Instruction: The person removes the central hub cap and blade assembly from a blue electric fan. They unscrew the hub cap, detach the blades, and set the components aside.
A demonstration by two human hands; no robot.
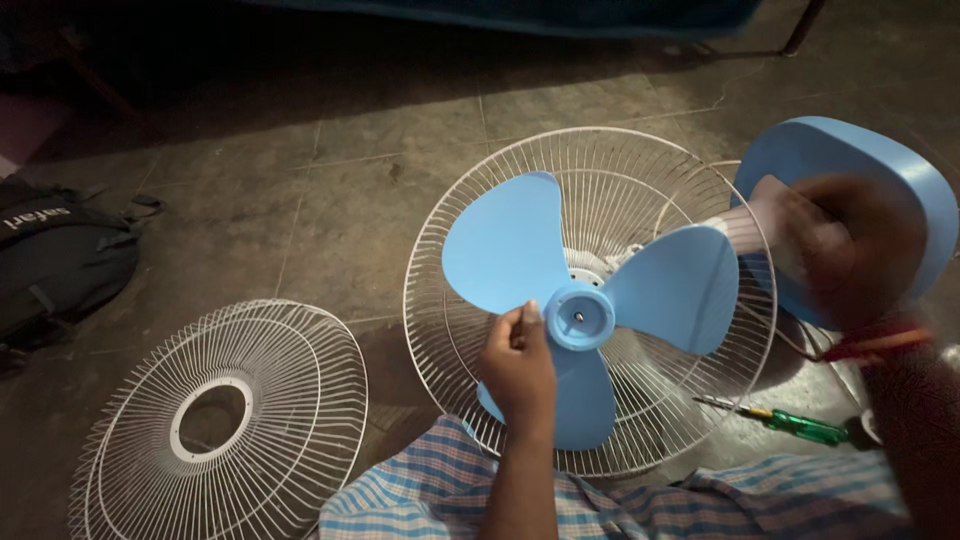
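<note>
Our left hand sits just below the middle of the frame, fingers pinched on the round hub of the blue fan blade, thumb and fingertips touching its left edge. Our right hand, at the right of the frame, is blurred; it seems wrapped around the fan's neck in front of the blue base, though we cannot tell how firmly it is clenched. The three-bladed piece lies at the centre of the frame, seated over the shaft inside the white rear guard, which rests tilted on the tiled floor. From this we judge the step in hand to be working the blade at its hub, either seating it on the shaft or freeing it; which of the two we cannot tell. The next move likely calls for a steady hold on the body while the hub is turned or pulled straight along the shaft, without bending the wires. A green-handled screwdriver lies at lower right, near the guard's rim. The front guard lies flat at lower left, well apart, and a dark backpack sits at the left edge.
</note>
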